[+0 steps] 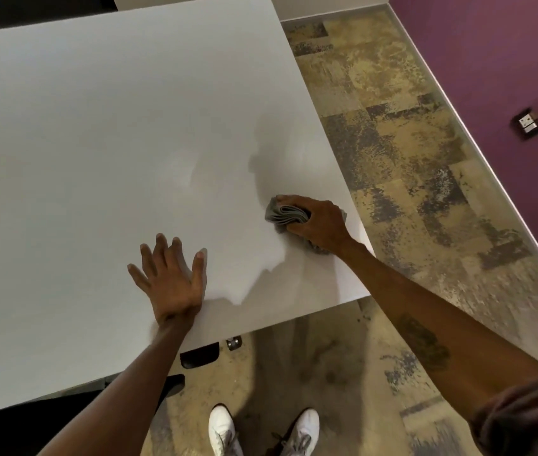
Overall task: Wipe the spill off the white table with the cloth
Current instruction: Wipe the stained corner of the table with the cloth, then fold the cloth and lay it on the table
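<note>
A bunched grey cloth (280,214) lies on the white table (96,143) close to the table's right edge. My right hand (317,223) presses down on it, fingers curled around the folds. My left hand (173,277) rests flat on the table near the front edge, fingers spread, holding nothing. Faint smeared streaks (192,172) show on the surface ahead of my left hand. No distinct puddle is visible.
The table's right edge (343,179) drops to a mottled brown carpet (409,159). A purple wall with a floor socket plate (528,123) stands at the right. My white shoes (261,432) and a dark chair part (199,355) sit below the table's front edge.
</note>
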Demonstrator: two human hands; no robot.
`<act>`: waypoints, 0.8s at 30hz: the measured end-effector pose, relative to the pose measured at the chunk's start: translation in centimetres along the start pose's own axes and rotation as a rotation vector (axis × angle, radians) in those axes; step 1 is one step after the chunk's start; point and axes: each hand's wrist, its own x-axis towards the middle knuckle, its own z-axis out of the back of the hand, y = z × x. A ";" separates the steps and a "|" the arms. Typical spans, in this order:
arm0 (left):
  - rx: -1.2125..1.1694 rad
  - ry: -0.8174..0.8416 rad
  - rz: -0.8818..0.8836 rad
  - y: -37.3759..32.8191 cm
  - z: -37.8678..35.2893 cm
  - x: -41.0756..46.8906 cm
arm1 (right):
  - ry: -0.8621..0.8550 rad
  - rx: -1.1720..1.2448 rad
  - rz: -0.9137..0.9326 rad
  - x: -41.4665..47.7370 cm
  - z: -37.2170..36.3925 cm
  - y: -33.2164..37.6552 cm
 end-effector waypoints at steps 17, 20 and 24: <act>-0.203 0.207 -0.081 1.5 1.8 -3.0 | 0.068 0.101 -0.121 -16.1 -6.9 4.8; -0.266 0.325 -0.084 1.4 3.3 -4.3 | 0.138 0.233 -0.233 -19.4 -7.9 6.3; -0.511 0.387 0.043 1.0 5.8 -6.3 | 0.310 0.312 -0.272 -25.3 -10.7 6.8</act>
